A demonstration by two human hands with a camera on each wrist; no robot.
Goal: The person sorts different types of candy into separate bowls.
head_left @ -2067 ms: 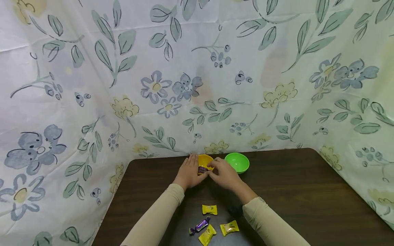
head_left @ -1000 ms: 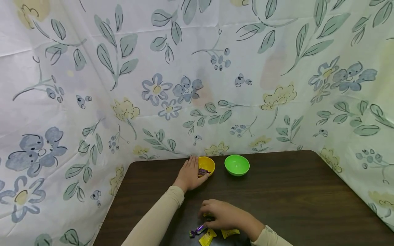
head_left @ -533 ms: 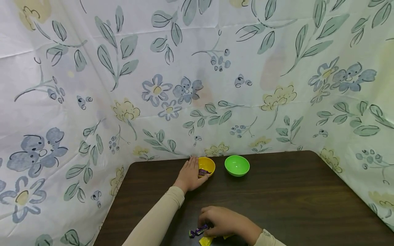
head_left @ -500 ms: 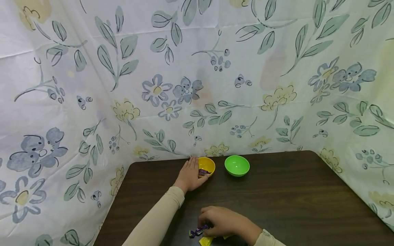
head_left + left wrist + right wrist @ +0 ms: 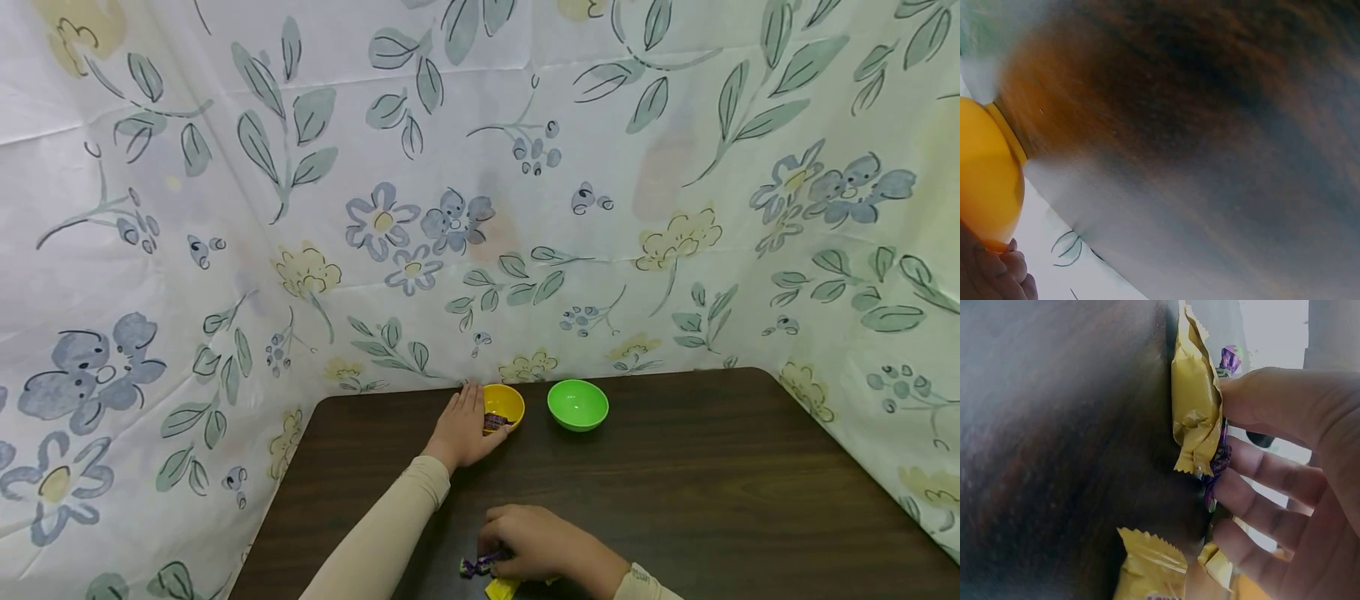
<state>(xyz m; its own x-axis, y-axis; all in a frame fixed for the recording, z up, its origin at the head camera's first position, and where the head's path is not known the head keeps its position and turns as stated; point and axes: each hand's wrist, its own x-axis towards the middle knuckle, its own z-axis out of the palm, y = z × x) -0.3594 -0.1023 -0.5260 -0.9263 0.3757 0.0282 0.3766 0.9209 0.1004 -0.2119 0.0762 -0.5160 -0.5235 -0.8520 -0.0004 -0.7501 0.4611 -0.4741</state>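
Observation:
My left hand (image 5: pixel 462 427) rests against the left side of a yellow bowl (image 5: pixel 510 402), fingers straight and thumb along its near side. Inside that bowl lies a dark purple wrapped candy (image 5: pixel 495 422). The left wrist view shows the bowl's outer wall (image 5: pixel 988 181) with fingertips at its rim. Near the front of the table, my right hand (image 5: pixel 536 542) pinches a purple twist-wrapped candy (image 5: pixel 477 567) between thumb and fingers. A yellow wrapped candy (image 5: pixel 1196 406) partly covers it in the right wrist view.
A green bowl (image 5: pixel 577 406) stands right of the yellow one. Another yellow candy (image 5: pixel 1150 565) lies on the dark wooden table (image 5: pixel 697 475), close to the right hand. Floral cloth (image 5: pixel 480 208) hangs behind and beside the table.
My right hand has moved from the yellow bowl back toward the near candies, then down onto the purple one. The left hand stays at the bowl.

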